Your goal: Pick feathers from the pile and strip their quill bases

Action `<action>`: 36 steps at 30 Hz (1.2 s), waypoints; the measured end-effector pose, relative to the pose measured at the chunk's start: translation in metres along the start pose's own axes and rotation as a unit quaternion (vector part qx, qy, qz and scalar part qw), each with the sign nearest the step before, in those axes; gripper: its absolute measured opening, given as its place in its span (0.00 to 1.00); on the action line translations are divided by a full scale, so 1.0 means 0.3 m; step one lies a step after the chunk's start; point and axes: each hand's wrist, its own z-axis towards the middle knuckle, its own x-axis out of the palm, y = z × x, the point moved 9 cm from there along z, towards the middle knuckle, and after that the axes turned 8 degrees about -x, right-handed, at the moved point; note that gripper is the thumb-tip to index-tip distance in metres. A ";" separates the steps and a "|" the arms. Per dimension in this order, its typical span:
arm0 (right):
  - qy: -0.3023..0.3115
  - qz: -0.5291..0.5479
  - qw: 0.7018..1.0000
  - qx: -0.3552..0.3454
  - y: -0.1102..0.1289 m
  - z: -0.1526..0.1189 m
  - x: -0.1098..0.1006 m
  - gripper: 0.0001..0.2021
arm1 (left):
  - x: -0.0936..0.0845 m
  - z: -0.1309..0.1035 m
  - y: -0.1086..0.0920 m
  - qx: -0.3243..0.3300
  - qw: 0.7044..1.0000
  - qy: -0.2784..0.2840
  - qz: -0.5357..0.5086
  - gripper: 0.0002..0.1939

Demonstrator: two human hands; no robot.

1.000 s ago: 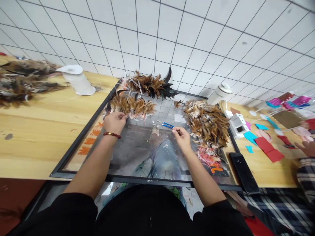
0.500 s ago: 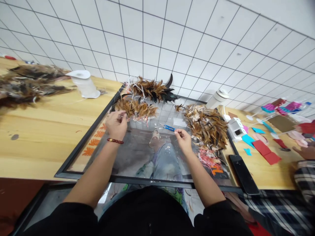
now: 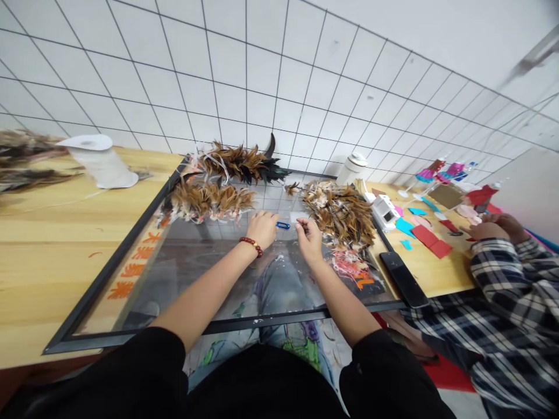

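Note:
My left hand point(image 3: 262, 230), with a red bead bracelet on the wrist, is over the middle of the glass panel point(image 3: 187, 262). Its fingers are curled and partly hidden behind the hand. A small blue tool point(image 3: 283, 225), which looks like thread snips, sticks out to the right from its fingertips. Just right of the tool, my right hand point(image 3: 310, 240) has thumb and fingers pinched together; what lies between them is too small to make out. Behind my left hand lies a strip of brown feathers point(image 3: 213, 199). A larger brown feather pile point(image 3: 340, 212) is beside my right hand.
A black-and-brown feather bundle point(image 3: 244, 163) lies against the tiled wall. A white ribbon roll point(image 3: 100, 163) stands left, a white bottle point(image 3: 351, 169) behind. Pink strands point(image 3: 351, 266) and a phone point(image 3: 402, 279) lie right. Beyond, a person in plaid sleeves point(image 3: 502, 267) sits near coloured pieces point(image 3: 430, 240).
My left hand has left the feather strip and come right to the blue tool. The tool has left my right fingertips. The view has swung right, showing more of the other person.

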 end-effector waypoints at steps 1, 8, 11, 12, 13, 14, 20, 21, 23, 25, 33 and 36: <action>0.026 -0.021 0.999 -0.011 0.033 -0.003 0.011 0.14 | 0.015 0.014 -0.002 -0.004 1.000 0.011 0.015 0.14; 0.372 -0.127 0.909 -0.137 0.316 -0.173 0.289 0.33 | -0.010 0.107 0.154 -0.055 0.998 0.007 0.041 0.13; 0.446 -0.164 0.865 -0.159 0.296 -0.219 0.361 0.37 | -0.077 0.107 0.227 -0.042 0.999 -0.012 0.019 0.13; 0.456 -0.180 0.858 -0.154 0.261 -0.214 0.365 0.38 | -0.110 0.091 0.234 -0.025 0.999 -0.029 -0.003 0.14; 0.453 -0.201 0.858 -0.137 0.215 -0.194 0.353 0.39 | -0.143 0.067 0.234 -0.007 0.999 -0.047 -0.026 0.14; 0.446 -0.226 0.859 -0.106 0.158 -0.167 0.329 0.40 | -0.171 0.035 0.232 0.009 0.997 -0.062 -0.049 0.14; 0.368 -0.393 0.838 0.092 -0.045 -0.024 0.114 0.44 | -0.216 -0.180 0.293 -0.043 0.986 -0.124 -0.105 0.10; 0.359 -0.396 0.841 0.079 -0.011 -0.021 0.129 0.45 | -0.221 -0.205 0.315 -0.056 0.981 -0.150 -0.111 0.10; 0.380 -0.352 0.855 0.007 0.102 -0.053 0.240 0.45 | -0.238 -0.242 0.357 -0.074 0.969 -0.203 -0.122 0.10; 0.426 -0.276 0.858 -0.075 0.226 -0.118 0.397 0.46 | -0.255 -0.263 0.389 -0.081 0.959 -0.242 -0.122 0.11; 0.443 -0.286 0.850 0.000 0.052 -0.042 0.433 0.45 | -0.280 -0.282 0.434 -0.052 0.955 -0.277 -0.090 0.11; 0.412 -0.367 0.829 0.094 -0.125 0.040 0.216 0.44 | -0.279 -0.274 0.450 -0.065 0.959 -0.263 -0.087 0.11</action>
